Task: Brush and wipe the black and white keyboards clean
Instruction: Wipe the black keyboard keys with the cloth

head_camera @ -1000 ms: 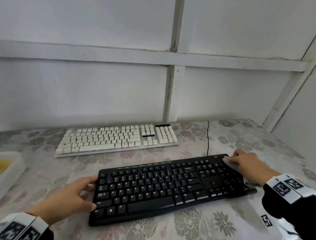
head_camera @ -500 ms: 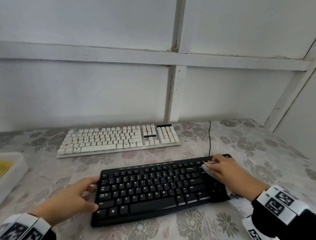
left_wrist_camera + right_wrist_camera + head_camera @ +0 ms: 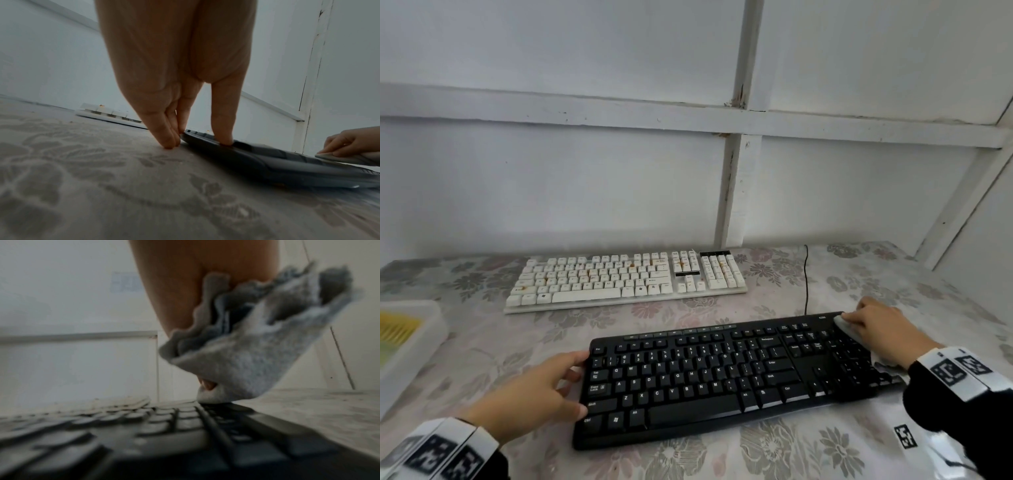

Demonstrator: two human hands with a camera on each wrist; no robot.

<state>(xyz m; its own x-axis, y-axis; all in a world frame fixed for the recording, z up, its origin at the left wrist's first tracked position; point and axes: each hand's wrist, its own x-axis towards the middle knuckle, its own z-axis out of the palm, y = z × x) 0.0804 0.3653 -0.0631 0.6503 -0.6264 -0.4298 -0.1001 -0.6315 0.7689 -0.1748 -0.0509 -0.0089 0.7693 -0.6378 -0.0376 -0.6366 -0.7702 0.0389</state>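
My fingers (image 3: 571, 363) on the left hand (image 3: 530, 394) lie fairly straight against the left end of the black keyboard (image 3: 722, 377), thumb on its near corner, bracing it so it won't slide under the wiping. My right hand (image 3: 876, 329) curls over a grey cloth (image 3: 840, 323), pressing it on the far right corner above the number pad. The white keyboard (image 3: 626, 277) lies well behind, near the wall, with orange-brown stains on several keys, so I judge it not yet cleaned. A black cable (image 3: 806, 277) runs back from the black board; a white tray (image 3: 410, 339) sits at the left edge of the flowered tablecloth (image 3: 774, 452).

From my left wrist, three fingertips (image 3: 170, 141) touch the cloth-covered table beside the keyboard's edge while one finger presses on top of it.

From my right wrist, the cloth is bunched in my grip, its folded tip (image 3: 216, 395) touching the keyboard's back edge; my fingers there are mostly hidden.
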